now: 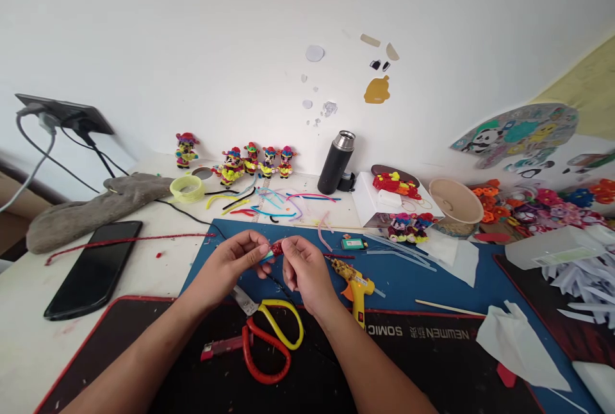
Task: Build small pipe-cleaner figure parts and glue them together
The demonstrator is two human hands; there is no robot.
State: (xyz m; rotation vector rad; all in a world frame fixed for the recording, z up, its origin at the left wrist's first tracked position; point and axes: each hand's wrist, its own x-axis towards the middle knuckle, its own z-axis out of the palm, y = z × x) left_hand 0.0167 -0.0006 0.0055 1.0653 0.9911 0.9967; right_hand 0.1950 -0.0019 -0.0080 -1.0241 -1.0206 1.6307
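Observation:
Both my hands meet over the blue cutting mat (pixel 398 279). My left hand (pixel 235 260) and my right hand (pixel 302 266) pinch a small red fuzzy piece (pixel 277 248) between their fingertips, with a bit of light blue showing at its left end. A thin dark strand hangs from it toward the mat. Just below my hands lie scissors with a yellow and a red handle (pixel 269 337). A yellow glue gun (pixel 356 286) rests right of my right hand.
A black phone (pixel 93 268) and a long red pipe cleaner (pixel 129 242) lie at left. Small colourful figures (pixel 250 161), loose pipe cleaners (pixel 273 202), a black flask (pixel 337 163), a white box (pixel 372 206), a bowl (pixel 456 204) and white paper scraps (pixel 516 343) surround the mat.

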